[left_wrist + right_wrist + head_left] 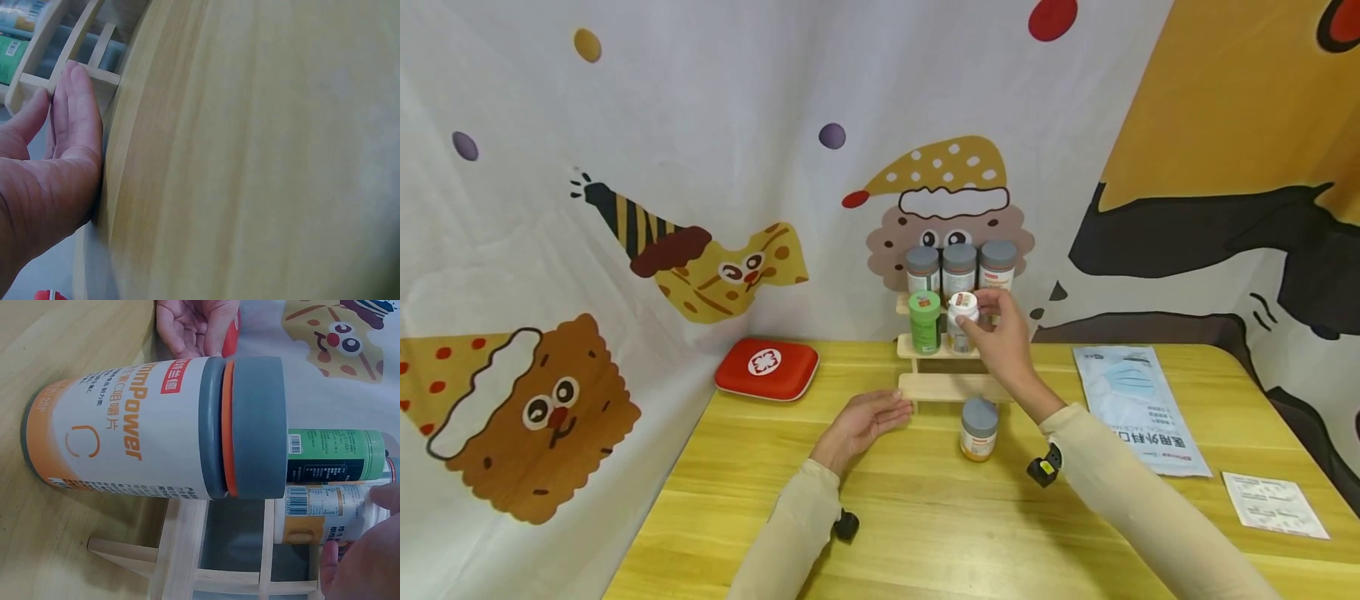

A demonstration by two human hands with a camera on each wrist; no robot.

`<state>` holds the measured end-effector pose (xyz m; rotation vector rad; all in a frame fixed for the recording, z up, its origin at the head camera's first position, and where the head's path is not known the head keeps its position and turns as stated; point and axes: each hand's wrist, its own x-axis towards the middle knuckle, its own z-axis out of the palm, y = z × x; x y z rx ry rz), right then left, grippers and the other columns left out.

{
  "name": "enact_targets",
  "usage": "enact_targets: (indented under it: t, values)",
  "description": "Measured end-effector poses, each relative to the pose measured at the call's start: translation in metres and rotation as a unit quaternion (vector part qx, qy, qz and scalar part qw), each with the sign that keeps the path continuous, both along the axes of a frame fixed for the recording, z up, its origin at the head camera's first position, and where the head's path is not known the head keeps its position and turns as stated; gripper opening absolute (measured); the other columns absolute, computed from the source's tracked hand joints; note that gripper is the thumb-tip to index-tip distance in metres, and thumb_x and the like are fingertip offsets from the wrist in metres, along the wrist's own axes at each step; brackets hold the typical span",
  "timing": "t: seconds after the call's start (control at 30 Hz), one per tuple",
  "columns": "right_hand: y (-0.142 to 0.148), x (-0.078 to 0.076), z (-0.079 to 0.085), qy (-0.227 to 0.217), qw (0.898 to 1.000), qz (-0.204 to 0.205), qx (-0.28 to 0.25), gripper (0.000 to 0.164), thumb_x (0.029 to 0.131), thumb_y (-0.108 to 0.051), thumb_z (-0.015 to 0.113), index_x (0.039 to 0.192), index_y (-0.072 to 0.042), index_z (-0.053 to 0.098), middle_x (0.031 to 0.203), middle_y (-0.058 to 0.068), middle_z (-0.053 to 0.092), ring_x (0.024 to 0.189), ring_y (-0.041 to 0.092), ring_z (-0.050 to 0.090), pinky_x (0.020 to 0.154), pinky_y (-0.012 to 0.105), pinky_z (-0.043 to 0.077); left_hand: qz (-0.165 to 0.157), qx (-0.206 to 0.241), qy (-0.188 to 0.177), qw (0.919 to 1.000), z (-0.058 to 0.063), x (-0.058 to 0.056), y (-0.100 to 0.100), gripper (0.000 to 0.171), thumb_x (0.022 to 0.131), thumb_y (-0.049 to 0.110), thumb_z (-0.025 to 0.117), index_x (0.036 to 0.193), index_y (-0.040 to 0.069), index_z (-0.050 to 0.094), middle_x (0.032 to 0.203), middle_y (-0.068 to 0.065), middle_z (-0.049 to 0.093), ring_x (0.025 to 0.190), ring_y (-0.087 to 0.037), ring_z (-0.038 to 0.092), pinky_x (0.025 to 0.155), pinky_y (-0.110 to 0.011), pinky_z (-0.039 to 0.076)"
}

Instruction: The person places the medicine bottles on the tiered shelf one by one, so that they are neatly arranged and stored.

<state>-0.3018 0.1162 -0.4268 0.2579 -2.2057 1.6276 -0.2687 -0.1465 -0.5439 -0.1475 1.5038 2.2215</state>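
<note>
A small tiered wooden rack [951, 387] stands toward the back of the table. On its middle tier, my right hand [1006, 342] pinches a white pill bottle [961, 337] between thumb and fingers. A green bottle [925, 327] stands just left of it. My left hand [867, 421] touches the rack's lower left end with nearly straight fingers, and the left wrist view shows the hand [59, 162] holding nothing. Before the rack, a grey-lidded supplement jar [979, 437] stands upright on the table; it looms large in the right wrist view, partly covering the rack.
On the top tier stand several grey-lidded jars [959, 265]. A red first-aid case [767, 369] lies at the back left. To the right lie a surgical mask packet [1138, 408] and a white printed sheet [1273, 504]. A patterned cloth [737, 100] hangs behind the table.
</note>
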Motion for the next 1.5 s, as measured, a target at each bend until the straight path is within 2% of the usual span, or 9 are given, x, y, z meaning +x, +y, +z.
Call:
enact_targets:
  t: [0.17, 0.27, 0.43, 0.53, 0.73, 1.03, 1.2, 1.33, 1.5]
  values:
    - [0.005, 0.005, -0.001, -0.005, 1.000, -0.009, -0.001, 0.053, 0.096, -0.012, 0.079, 0.140, -0.001, 0.052, 0.136, 0.019, 0.058, 0.122, 0.036, 0.058, 0.098, 0.049, 0.060, -0.006, 0.002, 0.001, 1.0000, -0.001, -0.002, 0.002, 0.043, 0.108, 0.009, 0.060, 0.145, -0.011, 0.048, 0.115, -0.015, 0.077, 0.105, -0.020, 0.077, 0.105, -0.037, 0.063]
    - [0.008, 0.010, -0.004, -0.004, 1.000, -0.022, -0.003, 0.057, 0.095, -0.014, 0.080, 0.141, -0.001, 0.051, 0.137, 0.019, 0.057, 0.125, 0.042, 0.057, 0.099, 0.050, 0.058, -0.007, -0.002, 0.003, 1.0000, -0.001, -0.001, 0.001, 0.047, 0.108, 0.010, 0.061, 0.147, -0.011, 0.046, 0.120, -0.017, 0.075, 0.108, -0.021, 0.076, 0.105, -0.037, 0.063]
    - [0.012, 0.025, -0.009, -0.023, 0.999, -0.026, -0.003, 0.058, 0.096, -0.021, 0.080, 0.141, -0.001, 0.051, 0.137, 0.019, 0.056, 0.128, 0.038, 0.055, 0.103, 0.051, 0.053, -0.006, -0.007, 0.002, 1.0000, -0.001, 0.001, 0.000, 0.049, 0.108, 0.012, 0.062, 0.148, -0.010, 0.046, 0.123, -0.018, 0.074, 0.111, -0.021, 0.075, 0.107, -0.038, 0.062]
    - [0.015, 0.036, -0.012, -0.034, 0.999, -0.013, -0.007, 0.056, 0.097, -0.023, 0.079, 0.141, -0.002, 0.050, 0.139, 0.019, 0.055, 0.130, 0.036, 0.054, 0.107, 0.054, 0.051, -0.007, -0.007, 0.006, 0.9999, -0.001, 0.000, 0.000, 0.048, 0.108, 0.012, 0.061, 0.148, -0.010, 0.047, 0.123, -0.018, 0.075, 0.110, -0.021, 0.075, 0.108, -0.038, 0.062]
    - [0.023, 0.062, -0.016, -0.059, 0.998, 0.039, 0.000, 0.060, 0.101, -0.026, 0.075, 0.148, -0.003, 0.047, 0.147, 0.018, 0.055, 0.137, 0.035, 0.053, 0.114, 0.057, 0.050, -0.006, -0.003, 0.002, 1.0000, 0.000, -0.001, 0.001, 0.047, 0.108, 0.011, 0.062, 0.147, -0.011, 0.047, 0.116, -0.015, 0.077, 0.107, -0.020, 0.076, 0.105, -0.037, 0.063]
    - [0.031, 0.093, -0.026, -0.091, 0.992, 0.075, 0.036, 0.061, 0.100, -0.028, 0.077, 0.149, -0.007, 0.048, 0.150, 0.011, 0.057, 0.138, 0.030, 0.054, 0.113, 0.048, 0.053, -0.005, -0.003, 0.002, 1.0000, 0.000, 0.000, 0.000, 0.047, 0.108, 0.011, 0.061, 0.147, -0.011, 0.048, 0.120, -0.016, 0.076, 0.108, -0.020, 0.076, 0.109, -0.039, 0.061]
    - [0.033, 0.104, -0.035, -0.101, 0.988, 0.099, 0.056, 0.060, 0.097, -0.021, 0.079, 0.148, -0.008, 0.050, 0.151, 0.011, 0.056, 0.139, 0.035, 0.052, 0.113, 0.056, 0.053, -0.006, -0.004, 0.007, 0.9999, -0.002, 0.000, -0.001, 0.049, 0.108, 0.012, 0.062, 0.148, -0.012, 0.046, 0.123, -0.019, 0.075, 0.110, -0.021, 0.076, 0.107, -0.039, 0.062]
    - [0.031, 0.109, -0.040, -0.106, 0.986, 0.113, 0.063, 0.062, 0.095, -0.016, 0.082, 0.147, -0.007, 0.050, 0.154, 0.017, 0.053, 0.142, 0.042, 0.050, 0.115, 0.063, 0.050, -0.004, -0.006, 0.008, 0.9999, -0.003, 0.000, -0.001, 0.048, 0.108, 0.011, 0.062, 0.147, -0.012, 0.047, 0.120, -0.017, 0.076, 0.109, -0.021, 0.076, 0.107, -0.038, 0.062]
    - [0.028, 0.113, -0.046, -0.116, 0.984, 0.115, 0.067, 0.065, 0.091, -0.013, 0.085, 0.145, -0.005, 0.051, 0.153, 0.019, 0.054, 0.142, 0.042, 0.051, 0.114, 0.062, 0.052, -0.004, -0.008, 0.008, 0.9999, -0.002, -0.001, 0.000, 0.045, 0.108, 0.010, 0.061, 0.145, -0.011, 0.048, 0.117, -0.015, 0.077, 0.109, -0.020, 0.076, 0.108, -0.039, 0.061]
